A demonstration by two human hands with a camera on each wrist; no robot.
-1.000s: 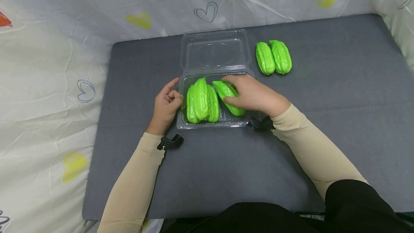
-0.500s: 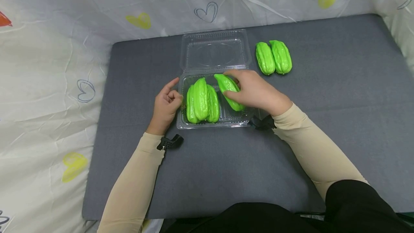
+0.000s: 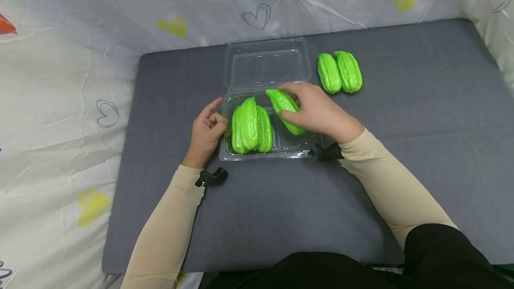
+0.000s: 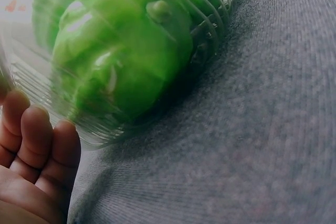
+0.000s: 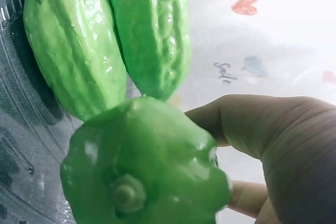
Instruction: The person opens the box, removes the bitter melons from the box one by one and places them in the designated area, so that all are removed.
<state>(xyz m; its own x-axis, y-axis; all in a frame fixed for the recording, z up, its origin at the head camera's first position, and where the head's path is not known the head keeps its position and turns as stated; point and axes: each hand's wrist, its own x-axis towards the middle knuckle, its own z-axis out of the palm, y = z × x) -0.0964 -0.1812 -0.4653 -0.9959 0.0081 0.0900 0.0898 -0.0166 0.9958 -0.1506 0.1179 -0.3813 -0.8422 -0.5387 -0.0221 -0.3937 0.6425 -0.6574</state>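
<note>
A clear plastic clamshell container (image 3: 263,157) lies with its lid (image 3: 267,63) folded back. Three bright green, ribbed bitter melons sit in its left part, with one melon (image 3: 250,124) on top of the other two. My left hand (image 3: 204,135) is at the container's left rim, thumb and curled fingers at the edge and index finger pointing away; its fingertips (image 4: 65,135) meet the clear wall in the left wrist view. Above the right part, my right hand (image 3: 315,108) grips another bitter melon (image 5: 142,166) between thumb and fingers, tilted with its tip toward the back left.
Two more bitter melons (image 3: 339,72) lie side by side on the grey table (image 3: 257,217), to the right of the lid. A pale sheet (image 3: 209,3) with hearts and writing hangs behind the table and along its left side.
My right hand has lifted the gripped bitter melon slightly and moved it a little toward the back of the container. The left hand and the other melons have stayed put.
</note>
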